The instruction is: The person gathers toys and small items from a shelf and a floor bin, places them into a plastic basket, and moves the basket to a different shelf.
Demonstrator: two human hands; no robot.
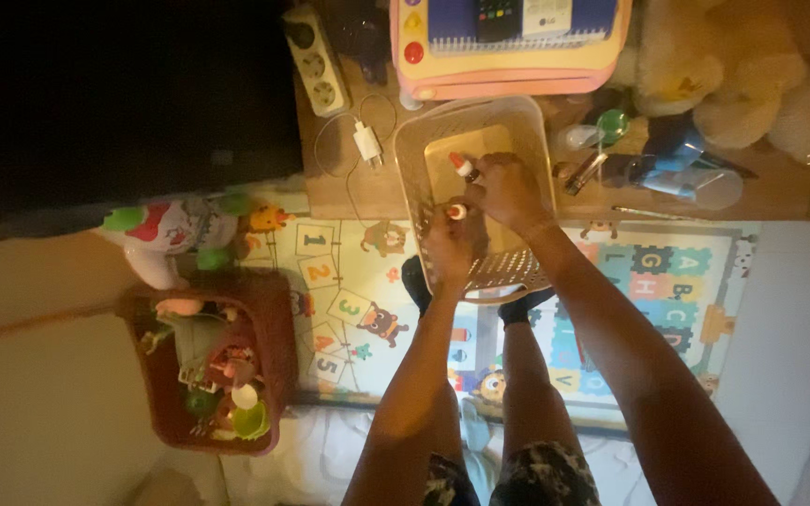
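Both hands meet inside the clear plastic basket (527, 126) on the wooden ledge (349, 192), the left hand (449, 245) pinching a small red-and-white cap (457, 212), the right hand (508, 190) clasping a little red-tipped bottle (464, 167) at eleven o'clock, a red toy crate (269, 300) well off at eight o'clock.

Both hands are held inside a clear plastic basket (508, 122) at the surface edge. A small red-capped bottle (462, 166) is gripped by the right hand (508, 190); a second one (457, 212) is pinched by the left hand (449, 245) (fingers closed). A red toy bin (269, 375) is seen on the floor.
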